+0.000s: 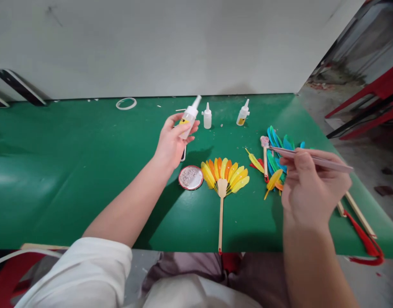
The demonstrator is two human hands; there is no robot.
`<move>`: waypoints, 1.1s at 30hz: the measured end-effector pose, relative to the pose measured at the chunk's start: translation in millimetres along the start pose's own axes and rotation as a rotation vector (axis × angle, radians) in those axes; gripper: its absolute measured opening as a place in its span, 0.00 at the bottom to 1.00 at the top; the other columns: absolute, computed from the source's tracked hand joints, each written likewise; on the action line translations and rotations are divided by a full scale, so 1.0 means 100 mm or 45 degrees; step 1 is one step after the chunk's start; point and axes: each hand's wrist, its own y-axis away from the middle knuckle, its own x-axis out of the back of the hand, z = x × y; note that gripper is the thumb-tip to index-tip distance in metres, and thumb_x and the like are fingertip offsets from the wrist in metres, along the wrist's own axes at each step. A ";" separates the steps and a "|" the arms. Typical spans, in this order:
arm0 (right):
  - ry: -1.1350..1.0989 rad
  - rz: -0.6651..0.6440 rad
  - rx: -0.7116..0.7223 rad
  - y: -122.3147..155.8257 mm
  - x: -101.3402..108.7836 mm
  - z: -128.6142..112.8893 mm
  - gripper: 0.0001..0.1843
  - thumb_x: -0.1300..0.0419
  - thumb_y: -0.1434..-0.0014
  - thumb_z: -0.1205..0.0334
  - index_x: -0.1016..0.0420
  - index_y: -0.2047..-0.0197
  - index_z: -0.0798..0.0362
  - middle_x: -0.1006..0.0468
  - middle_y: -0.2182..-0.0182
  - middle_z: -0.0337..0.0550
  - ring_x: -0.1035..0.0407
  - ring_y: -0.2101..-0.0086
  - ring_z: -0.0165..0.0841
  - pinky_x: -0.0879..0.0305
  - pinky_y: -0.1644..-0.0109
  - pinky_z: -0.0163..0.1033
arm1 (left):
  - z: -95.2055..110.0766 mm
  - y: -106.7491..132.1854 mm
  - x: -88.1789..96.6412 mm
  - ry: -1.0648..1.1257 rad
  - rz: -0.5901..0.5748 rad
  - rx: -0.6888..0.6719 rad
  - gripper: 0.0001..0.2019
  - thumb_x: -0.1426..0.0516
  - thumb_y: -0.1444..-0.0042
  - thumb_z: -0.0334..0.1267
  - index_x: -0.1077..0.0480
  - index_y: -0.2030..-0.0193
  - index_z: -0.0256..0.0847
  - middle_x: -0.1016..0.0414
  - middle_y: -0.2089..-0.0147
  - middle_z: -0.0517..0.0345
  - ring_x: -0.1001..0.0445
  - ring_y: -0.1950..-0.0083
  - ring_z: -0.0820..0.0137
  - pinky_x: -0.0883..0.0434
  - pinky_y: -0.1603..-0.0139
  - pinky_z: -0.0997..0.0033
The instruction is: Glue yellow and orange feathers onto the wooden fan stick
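My left hand (173, 139) is wrapped round a small glue bottle (187, 123) with a white nozzle and yellow label, its tip tilted up and to the right. Between the fingers of my right hand (311, 182) are pale pink tweezers (318, 160), pointing left toward a small pinkish ornament (264, 141) on a wooden stick. A feather fan (225, 169) of yellow and orange feathers lies in front of me, its wooden handle reaching the table edge. Left of it sits a round red-rimmed dish (191, 177) with small pale bits.
Two more small bottles (207, 116) (243, 113) stand upright near the back wall. Blue, green and yellow loose feathers (273, 179) lie at the right, beside wooden sticks (359, 214) and a red tassel (364, 237). A white ring (126, 103) lies at the back left of the green table (87, 171).
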 end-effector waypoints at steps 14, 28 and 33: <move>0.743 -0.743 0.058 0.18 -0.22 0.73 0.10 0.39 0.48 0.55 0.23 0.74 0.51 0.20 0.72 0.40 0.26 0.70 0.33 0.32 0.66 0.38 | -0.60 -0.43 -0.15 -0.979 -0.125 -0.273 0.18 0.38 0.55 0.32 0.40 0.59 0.41 0.32 0.55 0.49 0.31 0.53 0.60 0.36 0.51 0.57; 0.801 -0.832 0.013 0.19 -0.24 0.79 0.08 0.39 0.48 0.57 0.23 0.74 0.51 0.20 0.71 0.39 0.26 0.69 0.33 0.32 0.64 0.35 | -0.69 -0.40 -0.14 -1.244 -0.287 -0.265 0.27 0.44 0.49 0.25 0.43 0.41 0.37 0.39 0.54 0.51 0.36 0.50 0.64 0.41 0.42 0.57; 0.809 -0.821 -0.013 0.18 -0.23 0.80 0.09 0.38 0.49 0.55 0.23 0.75 0.51 0.20 0.70 0.39 0.26 0.68 0.34 0.32 0.64 0.36 | -0.69 -0.38 -0.15 -1.231 -0.293 -0.280 0.21 0.44 0.50 0.24 0.40 0.49 0.32 0.39 0.51 0.47 0.37 0.47 0.65 0.41 0.42 0.61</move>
